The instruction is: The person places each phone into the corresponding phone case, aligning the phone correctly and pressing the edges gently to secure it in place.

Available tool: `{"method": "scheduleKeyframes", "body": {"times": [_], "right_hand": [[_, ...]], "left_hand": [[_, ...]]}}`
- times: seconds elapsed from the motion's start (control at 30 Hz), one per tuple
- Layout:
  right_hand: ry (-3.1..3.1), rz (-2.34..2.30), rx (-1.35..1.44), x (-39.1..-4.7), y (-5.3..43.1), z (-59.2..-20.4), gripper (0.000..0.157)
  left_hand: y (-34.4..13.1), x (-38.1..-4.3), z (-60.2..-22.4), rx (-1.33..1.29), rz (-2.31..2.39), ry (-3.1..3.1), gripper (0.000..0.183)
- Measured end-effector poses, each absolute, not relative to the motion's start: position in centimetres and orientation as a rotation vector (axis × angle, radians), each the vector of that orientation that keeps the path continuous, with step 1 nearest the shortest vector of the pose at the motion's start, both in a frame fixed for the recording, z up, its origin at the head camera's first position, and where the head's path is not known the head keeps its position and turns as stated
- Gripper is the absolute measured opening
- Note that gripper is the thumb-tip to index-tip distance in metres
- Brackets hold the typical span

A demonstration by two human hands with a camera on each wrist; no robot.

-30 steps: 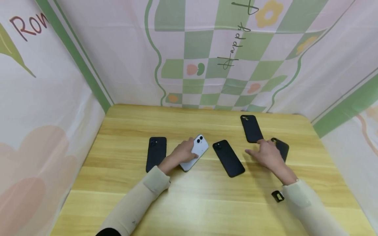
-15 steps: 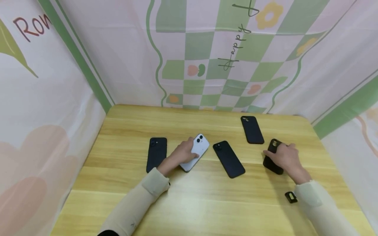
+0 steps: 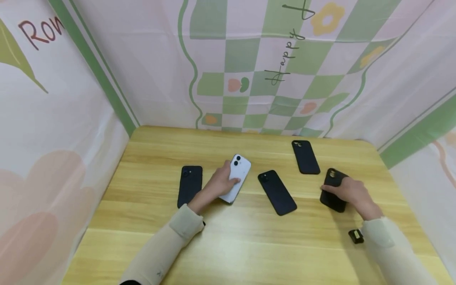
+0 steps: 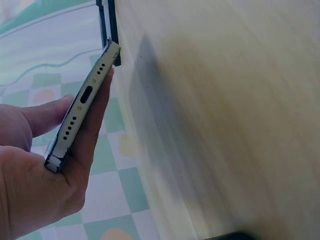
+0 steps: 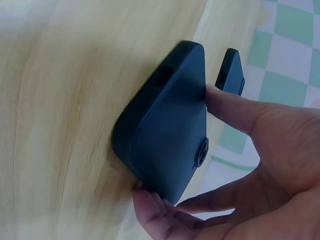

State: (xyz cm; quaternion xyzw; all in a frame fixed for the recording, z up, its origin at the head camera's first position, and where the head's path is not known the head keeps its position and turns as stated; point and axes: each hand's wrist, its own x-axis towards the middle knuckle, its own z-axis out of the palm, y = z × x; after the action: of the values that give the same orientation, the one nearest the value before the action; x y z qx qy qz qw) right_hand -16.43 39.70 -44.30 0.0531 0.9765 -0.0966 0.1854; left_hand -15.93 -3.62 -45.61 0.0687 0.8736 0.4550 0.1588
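My left hand [image 3: 218, 184] grips a white smartphone [image 3: 240, 169] by its long edges, its twin-lens back facing up. In the left wrist view the phone's bottom edge, with charging port and speaker holes, is raised off the wood, and its frame looks worn. At the right, my right hand [image 3: 356, 194] pinches a black phone case [image 3: 332, 201] between thumb and fingers at its sides. The table shows through the case's camera cutout. Up close in the right wrist view, the case [image 5: 165, 120] tilts just over the tabletop.
Between the hands lies a black phone [image 3: 277, 194]; another black phone [image 3: 189, 185] is left of the white one, partly behind my left wrist. A second black case [image 3: 306, 157] lies toward the wooden table's [image 3: 228, 253] back edge. A patterned curtain [image 3: 235, 55] surrounds the table.
My right hand has moved right from beside the black case and taken hold of its sides. My left hand has lifted the white phone slightly and shifted it toward the back.
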Motion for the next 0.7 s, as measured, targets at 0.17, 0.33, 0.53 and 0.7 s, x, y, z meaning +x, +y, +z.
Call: {"method": "scheduleKeyframes", "body": {"times": [0.17,0.33,0.53,0.7], "right_hand": [[2.673,-0.314,0.192,-16.7,40.2,-44.2,0.112],[2.637,-0.349,0.216,-16.5,40.6,-44.1,0.114],[2.712,-0.408,0.23,-16.3,40.9,-43.9,0.079],[2.771,-0.501,0.207,-15.9,41.2,-43.3,0.042]], "left_hand": [[-3.8,-16.1,-45.8,0.155,1.447,2.477,0.054],[-3.8,-15.9,-45.6,0.071,1.593,2.426,0.051],[-3.8,-15.8,-45.5,-0.041,1.788,2.243,0.049],[-3.8,-15.6,-45.6,-0.08,1.941,2.067,0.047]]}}
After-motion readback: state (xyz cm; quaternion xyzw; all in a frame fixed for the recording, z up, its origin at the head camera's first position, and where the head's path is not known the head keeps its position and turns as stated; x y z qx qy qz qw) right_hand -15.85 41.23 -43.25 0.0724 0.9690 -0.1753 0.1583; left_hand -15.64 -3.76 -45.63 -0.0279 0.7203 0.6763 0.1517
